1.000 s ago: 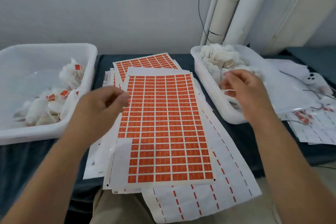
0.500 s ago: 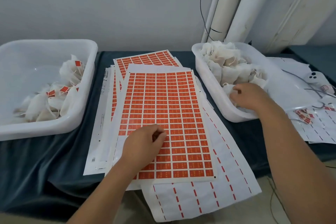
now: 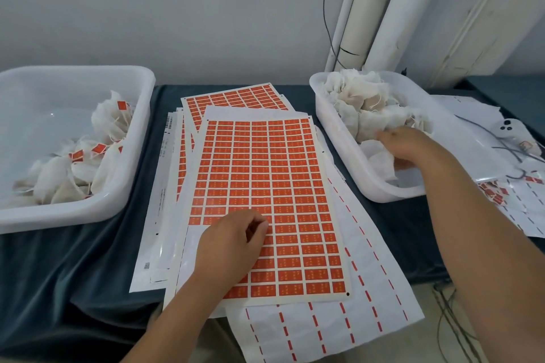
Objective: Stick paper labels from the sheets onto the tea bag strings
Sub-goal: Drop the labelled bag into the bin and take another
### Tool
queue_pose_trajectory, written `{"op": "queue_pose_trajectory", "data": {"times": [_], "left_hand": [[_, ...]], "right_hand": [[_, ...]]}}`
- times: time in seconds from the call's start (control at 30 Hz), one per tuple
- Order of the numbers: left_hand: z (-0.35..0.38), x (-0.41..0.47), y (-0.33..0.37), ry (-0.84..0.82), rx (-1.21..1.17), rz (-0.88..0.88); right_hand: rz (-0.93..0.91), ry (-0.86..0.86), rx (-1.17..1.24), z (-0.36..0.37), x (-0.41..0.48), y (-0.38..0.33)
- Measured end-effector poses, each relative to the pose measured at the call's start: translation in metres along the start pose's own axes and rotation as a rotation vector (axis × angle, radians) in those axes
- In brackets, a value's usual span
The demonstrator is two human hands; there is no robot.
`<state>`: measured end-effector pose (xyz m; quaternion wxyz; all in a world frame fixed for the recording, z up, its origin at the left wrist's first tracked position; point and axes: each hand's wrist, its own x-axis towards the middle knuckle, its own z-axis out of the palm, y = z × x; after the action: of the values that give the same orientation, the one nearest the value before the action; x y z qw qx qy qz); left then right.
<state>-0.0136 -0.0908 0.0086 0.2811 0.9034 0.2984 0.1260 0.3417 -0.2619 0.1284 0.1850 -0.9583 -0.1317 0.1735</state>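
Observation:
The top sheet of orange labels [image 3: 265, 174] lies on a stack in the middle of the dark table. My left hand [image 3: 233, 242] rests on its lower left part, where the thumb and curled forefinger pinch at one orange label. On the right, a white tub [image 3: 339, 138] holds a heap of unlabelled tea bags [image 3: 362, 100]. My right hand [image 3: 413, 147] is inside that tub, with its fingers and thumb closed around a white tea bag. A white tub [image 3: 138, 127] on the left holds tea bags with orange labels [image 3: 73, 168].
Used backing sheets [image 3: 309, 333] with red dashes hang over the table's front edge. More sheets, a white phone [image 3: 510, 130] and cables lie right of the right tub. White pipes [image 3: 368, 9] stand against the wall behind it.
My left hand came down from mid-air onto the lower left of the sheet and stayed there. My right hand sank deeper into the right tub among the tea bags.

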Motion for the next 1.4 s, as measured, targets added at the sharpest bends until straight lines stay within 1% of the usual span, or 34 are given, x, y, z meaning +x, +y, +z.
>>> {"op": "queue_pose_trajectory", "data": {"times": [0.07, 0.13, 0.17, 0.27, 0.4, 0.5, 0.67, 0.8, 0.87, 0.93, 1.03, 1.07, 1.13, 1.2, 1.27, 1.33, 1.4], "left_hand": [[0.001, 0.0, -0.001, 0.009, 0.001, 0.006], [0.002, 0.001, -0.002, 0.014, 0.002, 0.01], [0.003, 0.001, -0.002, 0.016, 0.004, 0.012], [0.002, 0.001, -0.002, 0.022, 0.014, 0.011], [0.003, 0.0, -0.002, 0.021, 0.015, 0.016], [0.002, 0.0, -0.001, 0.012, 0.009, 0.003], [-0.003, -0.003, 0.002, 0.003, -0.013, 0.017], [-0.018, -0.002, 0.02, -0.046, -0.081, -0.055], [-0.028, -0.01, 0.04, 0.005, -0.174, -0.038], [-0.036, -0.024, 0.065, 0.07, -0.229, 0.11], [-0.034, -0.039, 0.102, 0.107, -0.247, 0.384], [-0.032, -0.039, 0.11, 0.131, -0.241, 0.427], [-0.029, -0.039, 0.114, 0.193, -0.273, 0.448], [-0.03, -0.039, 0.106, 0.235, -0.347, 0.408], [-0.038, -0.039, 0.097, 0.169, -0.523, 0.268], [-0.046, -0.037, 0.093, 0.047, -0.678, 0.096], [-0.052, -0.036, 0.09, -0.019, -0.743, -0.037]], "right_hand": [[0.018, -0.079, 0.023, 0.0, -0.004, 0.0], [-0.051, -0.127, -0.072, 0.0, -0.009, 0.005], [-0.091, -0.111, -0.089, -0.001, -0.012, 0.008], [-0.231, 0.0, 0.001, -0.012, -0.026, 0.014], [-0.395, 0.069, 0.1, -0.034, -0.057, 0.017], [-0.422, 0.122, 0.153, -0.047, -0.079, 0.007], [-0.442, 0.124, 0.155, -0.062, -0.102, -0.002], [-0.483, -0.002, 0.259, -0.064, -0.125, -0.011], [-0.513, -0.116, 0.336, -0.057, -0.14, -0.02], [-0.515, -0.243, 0.398, -0.041, -0.154, -0.03], [-0.499, -0.372, 0.469, -0.007, -0.175, -0.044], [-0.502, -0.416, 0.499, 0.005, -0.181, -0.048], [-0.497, -0.496, 0.566, 0.022, -0.19, -0.052], [-0.447, -0.564, 0.652, 0.033, -0.197, -0.052], [-0.407, -0.605, 0.671, 0.039, -0.202, -0.049], [-0.456, -0.59, 0.549, 0.045, -0.206, -0.044], [-0.509, -0.53, 0.459, 0.048, -0.21, -0.042]]}}
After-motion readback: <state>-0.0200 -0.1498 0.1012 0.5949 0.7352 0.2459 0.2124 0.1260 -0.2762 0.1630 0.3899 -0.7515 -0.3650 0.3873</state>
